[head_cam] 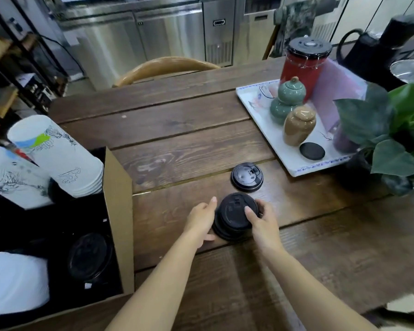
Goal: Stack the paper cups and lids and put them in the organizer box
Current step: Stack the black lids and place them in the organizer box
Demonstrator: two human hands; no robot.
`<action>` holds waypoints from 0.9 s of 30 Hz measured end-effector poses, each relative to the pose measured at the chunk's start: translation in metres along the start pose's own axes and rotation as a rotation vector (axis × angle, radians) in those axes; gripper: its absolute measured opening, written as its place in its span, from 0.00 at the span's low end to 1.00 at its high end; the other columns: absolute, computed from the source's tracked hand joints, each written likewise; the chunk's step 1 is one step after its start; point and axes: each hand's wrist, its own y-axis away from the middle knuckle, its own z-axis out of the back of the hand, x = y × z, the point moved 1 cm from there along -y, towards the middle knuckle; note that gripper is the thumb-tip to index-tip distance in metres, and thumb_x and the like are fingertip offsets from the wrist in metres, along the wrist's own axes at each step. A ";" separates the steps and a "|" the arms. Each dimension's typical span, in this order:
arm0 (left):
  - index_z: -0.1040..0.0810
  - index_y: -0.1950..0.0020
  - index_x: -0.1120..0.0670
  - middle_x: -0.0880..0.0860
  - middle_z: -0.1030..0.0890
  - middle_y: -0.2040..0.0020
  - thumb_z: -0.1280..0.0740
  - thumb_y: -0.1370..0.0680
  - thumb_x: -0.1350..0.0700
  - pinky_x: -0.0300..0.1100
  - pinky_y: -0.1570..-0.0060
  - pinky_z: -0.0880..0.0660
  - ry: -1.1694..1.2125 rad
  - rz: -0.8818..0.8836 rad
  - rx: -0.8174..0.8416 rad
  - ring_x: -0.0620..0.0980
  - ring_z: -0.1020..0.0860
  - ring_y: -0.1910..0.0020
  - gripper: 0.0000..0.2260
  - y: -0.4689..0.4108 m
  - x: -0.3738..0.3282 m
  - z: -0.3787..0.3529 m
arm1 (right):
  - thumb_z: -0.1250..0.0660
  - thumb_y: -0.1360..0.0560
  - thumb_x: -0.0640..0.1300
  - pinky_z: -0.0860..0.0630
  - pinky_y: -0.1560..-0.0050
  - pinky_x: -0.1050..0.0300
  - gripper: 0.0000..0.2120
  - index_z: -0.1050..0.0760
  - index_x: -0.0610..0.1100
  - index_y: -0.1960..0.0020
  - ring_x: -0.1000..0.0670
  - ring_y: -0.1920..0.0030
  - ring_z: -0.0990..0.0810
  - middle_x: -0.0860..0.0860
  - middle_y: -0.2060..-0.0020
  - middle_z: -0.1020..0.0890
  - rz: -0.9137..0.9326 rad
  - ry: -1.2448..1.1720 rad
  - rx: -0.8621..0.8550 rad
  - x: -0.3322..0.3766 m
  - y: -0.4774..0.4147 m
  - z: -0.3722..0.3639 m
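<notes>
A stack of black plastic lids (233,217) rests on the wooden table in front of me. My left hand (201,219) cups its left side and my right hand (261,222) grips its right side, thumb over the top lid. A single black lid (247,177) lies flat just beyond the stack. At the left stands the cardboard organizer box (118,194). Stacked white printed paper cups (58,156) lean out of it, and more black lids (90,256) lie inside.
A white tray (289,163) at the right holds ceramic jars (299,125), a red canister (305,60) and a black coaster. A leafy plant (392,130) stands at the right edge. A wooden chair back (165,66) sits behind the table's far side.
</notes>
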 end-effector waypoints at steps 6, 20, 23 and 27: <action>0.27 0.34 0.55 0.55 0.28 0.32 0.41 0.21 0.44 0.52 0.51 0.19 0.026 0.007 0.007 0.57 0.27 0.38 0.21 0.001 0.002 -0.003 | 0.37 0.23 0.44 0.30 0.48 0.56 0.14 0.30 0.41 0.39 0.50 0.48 0.25 0.49 0.49 0.23 0.004 0.335 0.006 -0.011 0.000 -0.001; 0.27 0.42 0.59 0.56 0.24 0.37 0.29 0.27 0.59 0.55 0.46 0.25 0.053 0.024 0.058 0.57 0.25 0.41 0.15 -0.009 0.007 -0.011 | 0.32 0.27 0.47 0.28 0.49 0.54 0.20 0.26 0.35 0.41 0.43 0.43 0.22 0.45 0.48 0.21 -0.095 0.440 0.029 0.000 -0.019 0.003; 0.29 0.36 0.57 0.55 0.27 0.36 0.28 0.27 0.57 0.53 0.46 0.25 0.069 0.047 0.085 0.56 0.27 0.41 0.22 -0.011 0.007 -0.008 | 0.30 0.29 0.48 0.30 0.44 0.54 0.29 0.34 0.35 0.34 0.43 0.39 0.26 0.40 0.39 0.26 -0.049 0.413 -0.124 0.015 -0.034 0.010; 0.28 0.37 0.55 0.53 0.26 0.39 0.30 0.27 0.48 0.47 0.45 0.30 -0.062 -0.085 -0.051 0.53 0.28 0.41 0.22 -0.011 -0.001 -0.002 | 0.27 0.33 0.52 0.34 0.35 0.45 0.38 0.37 0.36 0.32 0.39 0.34 0.32 0.38 0.34 0.31 -0.068 0.598 -0.133 0.034 -0.064 0.008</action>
